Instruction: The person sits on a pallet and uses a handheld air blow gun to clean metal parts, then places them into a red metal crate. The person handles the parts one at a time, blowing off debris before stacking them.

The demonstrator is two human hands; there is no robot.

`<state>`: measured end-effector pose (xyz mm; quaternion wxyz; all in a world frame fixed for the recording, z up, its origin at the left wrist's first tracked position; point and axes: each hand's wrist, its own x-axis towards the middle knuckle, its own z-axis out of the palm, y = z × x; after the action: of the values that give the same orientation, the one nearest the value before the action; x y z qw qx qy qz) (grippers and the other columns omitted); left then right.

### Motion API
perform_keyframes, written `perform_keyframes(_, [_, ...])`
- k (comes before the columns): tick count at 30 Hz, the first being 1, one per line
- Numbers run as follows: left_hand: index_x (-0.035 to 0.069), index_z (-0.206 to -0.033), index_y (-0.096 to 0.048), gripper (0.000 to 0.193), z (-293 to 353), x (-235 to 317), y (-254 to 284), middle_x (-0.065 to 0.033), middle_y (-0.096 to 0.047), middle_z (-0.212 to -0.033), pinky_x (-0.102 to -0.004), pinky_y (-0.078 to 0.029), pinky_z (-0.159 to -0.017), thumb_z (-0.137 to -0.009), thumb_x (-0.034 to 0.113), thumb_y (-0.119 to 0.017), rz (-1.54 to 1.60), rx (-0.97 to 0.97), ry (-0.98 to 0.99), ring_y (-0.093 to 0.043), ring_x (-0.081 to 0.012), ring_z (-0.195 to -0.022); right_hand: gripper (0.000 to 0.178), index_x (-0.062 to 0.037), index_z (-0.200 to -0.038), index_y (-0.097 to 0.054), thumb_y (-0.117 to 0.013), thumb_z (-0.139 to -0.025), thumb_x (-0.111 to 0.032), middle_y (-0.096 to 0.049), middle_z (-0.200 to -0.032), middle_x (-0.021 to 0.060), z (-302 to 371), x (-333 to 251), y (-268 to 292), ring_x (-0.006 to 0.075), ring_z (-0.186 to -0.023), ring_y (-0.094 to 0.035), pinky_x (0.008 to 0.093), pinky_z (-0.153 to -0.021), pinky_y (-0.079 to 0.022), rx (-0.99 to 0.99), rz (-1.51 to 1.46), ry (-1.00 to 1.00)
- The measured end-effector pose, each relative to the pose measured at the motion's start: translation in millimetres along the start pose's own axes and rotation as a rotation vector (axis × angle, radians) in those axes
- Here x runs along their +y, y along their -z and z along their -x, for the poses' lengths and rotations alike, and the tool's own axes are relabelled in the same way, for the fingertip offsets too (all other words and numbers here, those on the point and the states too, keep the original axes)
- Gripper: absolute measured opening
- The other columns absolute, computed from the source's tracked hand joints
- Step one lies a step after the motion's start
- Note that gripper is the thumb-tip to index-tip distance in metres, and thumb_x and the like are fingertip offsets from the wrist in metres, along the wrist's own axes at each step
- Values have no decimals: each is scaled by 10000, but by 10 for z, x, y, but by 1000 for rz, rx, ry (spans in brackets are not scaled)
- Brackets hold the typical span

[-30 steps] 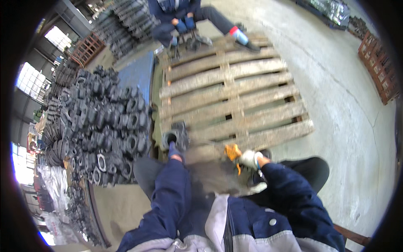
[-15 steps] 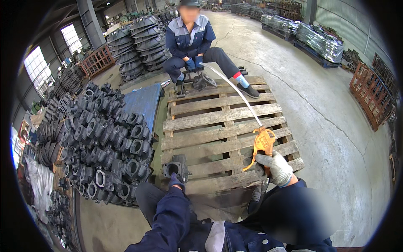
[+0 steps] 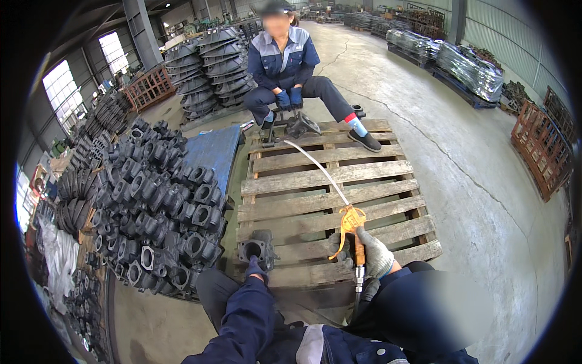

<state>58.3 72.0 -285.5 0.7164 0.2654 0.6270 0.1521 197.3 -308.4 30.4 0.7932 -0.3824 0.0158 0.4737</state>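
Note:
My right hand [image 3: 377,253], in a pale knitted glove, is closed around the handle of an orange air blow gun [image 3: 351,219]. A long whitish tube [image 3: 320,167] runs from the gun's front across the pallet toward the co-worker's side. From its lower end a metal fitting [image 3: 359,280] joins a dark hose. My left hand [image 3: 256,268], in a dark blue glove, grips the near edge of a black cast housing [image 3: 265,244] with a round bore. That housing rests at the pallet's near left corner. The left fingertips are partly hidden at the bore.
The slatted wooden pallet [image 3: 327,182] lies before me. Beyond it a co-worker [image 3: 282,57] sits with blue-gloved hands at a dark casting [image 3: 301,125]. Many similar housings [image 3: 160,206] are heaped at left. Stacked castings [image 3: 221,67] stand behind; a rusty crate [image 3: 539,148] stands right.
My right hand has brought the blow gun left and lower, and its tube tip has dropped from the co-worker's hands toward the pallet. The left hand stays at the housing.

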Motion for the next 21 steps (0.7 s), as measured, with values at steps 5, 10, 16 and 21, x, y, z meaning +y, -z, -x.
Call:
perform_keyframes(5, [31, -1201, -604, 721, -128, 8, 24, -98, -621, -1197, -410, -457, -894, -780, 614, -639, -7, 3, -28, -592, -285, -984, 716, 26, -1298, -450, -559, -881, -546, -593, -1164, 224, 51, -20, -41, 279, -907, -665, 368, -740, -583, -126, -175, 85])
perform_keyframes(10, [-12, -1203, -590, 785, -57, 17, 12, -104, -623, -1175, -398, -469, -859, -757, 632, -651, -50, 93, -22, -590, -271, -969, 614, 22, -1276, -471, -640, -871, -407, -592, -1190, 220, 194, -34, -19, 280, -918, -649, 381, -796, -553, -198, -86, 95])
perform_keyframes(16, [7, -1178, -609, 742, -148, -10, 24, -100, -640, -1131, -380, -472, -851, -767, 624, -649, -51, 97, -27, -593, -274, -908, 462, 38, -1220, -537, -671, -830, -172, -627, -1144, 197, 122, 58, 175, 254, -859, -671, 340, -714, -575, -89, 116, -21])
perform_keyframes(21, [162, -1235, -602, 681, -354, -66, 87, -25, -610, -1219, -465, -439, -916, -798, 683, -561, -56, -94, -32, -551, -297, -1037, 317, 50, -1124, -575, -617, -884, -151, -648, -859, 119, -22, 145, 253, 128, -566, -562, 211, -465, -434, 73, 247, -30])
